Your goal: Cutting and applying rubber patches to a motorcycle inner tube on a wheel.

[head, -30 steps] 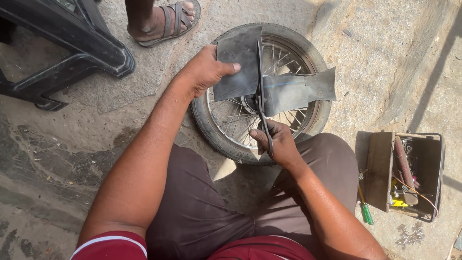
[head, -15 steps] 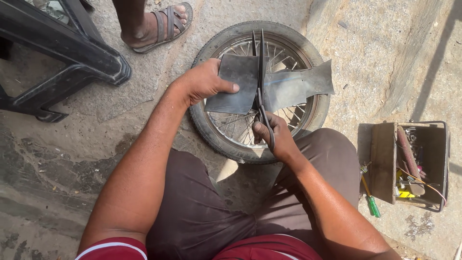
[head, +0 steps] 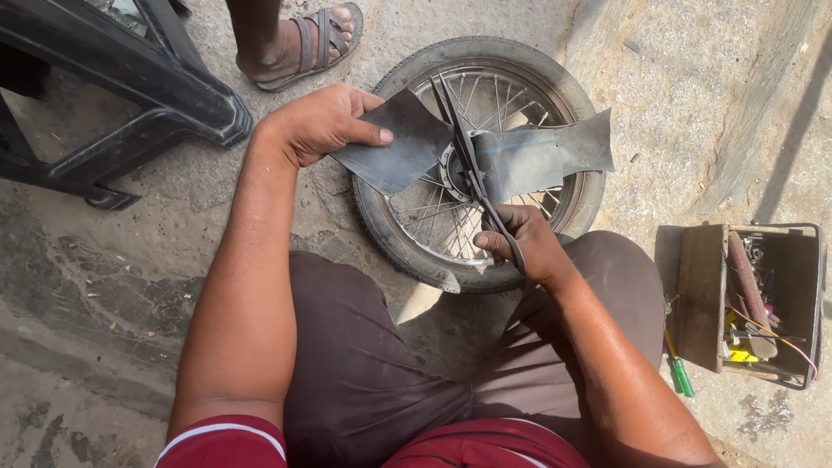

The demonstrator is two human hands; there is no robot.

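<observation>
My left hand point(head: 319, 123) pinches the left part of a black rubber sheet point(head: 400, 147), thumb on top. My right hand point(head: 523, 243) grips the handles of dark scissors point(head: 471, 165), whose blades are spread and run up through the sheet. The right part of the rubber sheet point(head: 544, 154) hangs free to the right of the blades. Underneath lies a spoked wheel with a black tyre point(head: 394, 227) flat on the ground. I am seated with my knees to either side of it.
A black plastic stool point(head: 130, 95) stands at the upper left. Another person's sandalled foot point(head: 299, 43) rests beside the wheel at the top. An open metal toolbox point(head: 745, 299) with several tools sits on the right, a green-handled screwdriver point(head: 680, 373) by it. Rough concrete ground surrounds everything.
My left hand has pulled the left part of the rubber sheet outward and to the left, widening the gap at the scissors. The view has shifted slightly.
</observation>
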